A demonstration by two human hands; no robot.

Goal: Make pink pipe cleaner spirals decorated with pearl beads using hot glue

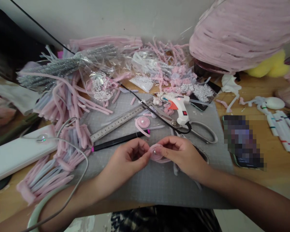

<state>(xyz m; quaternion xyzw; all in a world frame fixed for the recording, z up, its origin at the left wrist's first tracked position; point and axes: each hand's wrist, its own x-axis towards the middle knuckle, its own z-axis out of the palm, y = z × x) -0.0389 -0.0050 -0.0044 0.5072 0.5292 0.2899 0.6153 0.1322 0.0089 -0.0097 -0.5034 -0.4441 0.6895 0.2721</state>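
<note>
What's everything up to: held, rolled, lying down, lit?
Held pink coil: rolled, with a pearl near its middle.
Left hand: pinching the coil's edge.
Right hand: pinching the coil too.
Other pink coil: rolled, one end loose.
Glue gun: lying down, red light lit.
White box: green light lit.
Marker: lying flat.
Ruler: flat.
Scissors: lying down, partly covered.

There is a single view, worn on the person's head. It looks forward and down from above the near edge of the mat (140,190). It is close: left hand (129,158) and right hand (181,154) appear over the mat, the wall (125,19) stands beyond it, and dark clothing (164,219) shows below it.
</note>
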